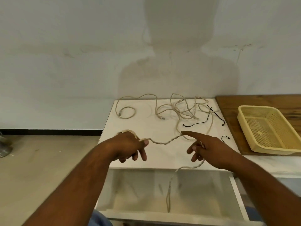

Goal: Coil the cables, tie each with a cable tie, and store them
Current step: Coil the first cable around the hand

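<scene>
A beige cable [164,141] is looped over the back of my left hand [130,146], whose thumb and finger pinch it. From there it runs right to my right hand [210,150]. That hand has its index finger stretched out, and the cable passes between its lower fingers. The loose end drops over the table's front edge [168,198]. More beige cables [184,110] lie tangled at the back of the white table [146,126]. Three black cable ties [196,123] [217,115] [225,137] lie at the right.
A yellow plastic basket [268,128] stands on a wooden board [231,111] to the right of the table. A single beige cable [125,111] curls at the back left. Bare floor lies to the left, the wall right behind.
</scene>
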